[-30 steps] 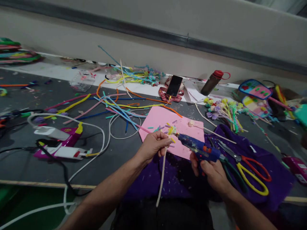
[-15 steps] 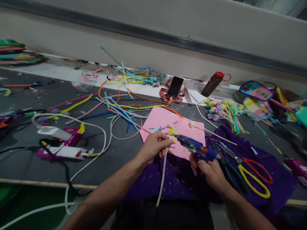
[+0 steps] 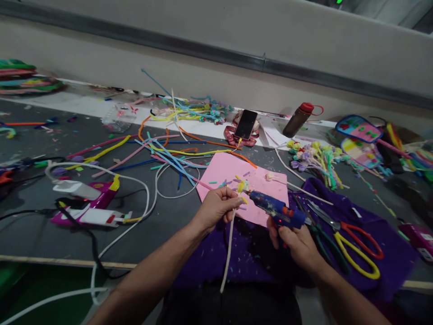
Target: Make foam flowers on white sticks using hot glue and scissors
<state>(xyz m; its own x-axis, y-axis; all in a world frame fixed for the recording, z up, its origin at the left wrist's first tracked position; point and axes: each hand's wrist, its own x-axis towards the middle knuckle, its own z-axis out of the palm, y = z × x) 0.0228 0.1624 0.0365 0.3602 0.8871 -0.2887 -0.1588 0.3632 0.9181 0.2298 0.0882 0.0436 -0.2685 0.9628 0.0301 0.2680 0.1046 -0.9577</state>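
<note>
From the head view, the left hand point(image 3: 219, 206) pinches a pale stem point(image 3: 229, 253) that hangs nearly upright below its fingers. The right hand point(image 3: 295, 241) grips a blue glue gun point(image 3: 275, 210), barrel pointing left at those fingertips; contact, I can't tell. The stem's thin and slightly bowed; the gun's smeared, just over a pink sheet point(image 3: 211, 174).

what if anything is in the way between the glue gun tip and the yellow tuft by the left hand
Nothing visible stands between them: the glue gun in the right hand has its tip close beside the yellow tuft at the left hand; whether they touch is unclear.
</note>
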